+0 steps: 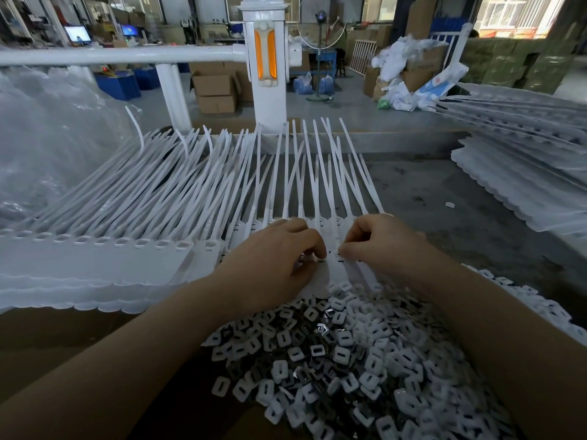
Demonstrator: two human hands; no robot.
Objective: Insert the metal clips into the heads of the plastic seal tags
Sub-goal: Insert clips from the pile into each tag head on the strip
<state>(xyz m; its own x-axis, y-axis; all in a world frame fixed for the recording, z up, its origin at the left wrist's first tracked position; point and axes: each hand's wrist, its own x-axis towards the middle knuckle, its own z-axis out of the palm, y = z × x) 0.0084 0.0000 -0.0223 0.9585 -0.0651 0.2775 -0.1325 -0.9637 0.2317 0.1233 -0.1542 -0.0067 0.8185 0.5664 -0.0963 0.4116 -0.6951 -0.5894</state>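
Both hands work side by side at the near middle of the worktop (444, 198), almost touching across a narrow gap. The left hand (273, 258) lies palm down on the white seal tags (178, 198), its fingers curled so that the tips press on the flat tag heads (320, 268); whether it pinches anything there I cannot tell. The right hand (384, 242) has its fingers bent and its thumb and forefinger closed together at the tips, just above a slot in the same row of heads; whatever is pinched there is too small to make out. The tags lie in a long overlapping row that runs from the far left to the hands, heads toward the near side and thin tails fanning away toward the far edge. Just near of the hands, between the two forearms, sits a large heap of loose clips (343, 354), white squarish pieces with slotted centres mixed with dark shiny metal ones. A second stack of tags (521, 185) lies at the far right, well apart from the hands. At the left is crumpled clear plastic sheeting (54, 128), and beyond the worktop stands a white post (265, 68) with orange panels.
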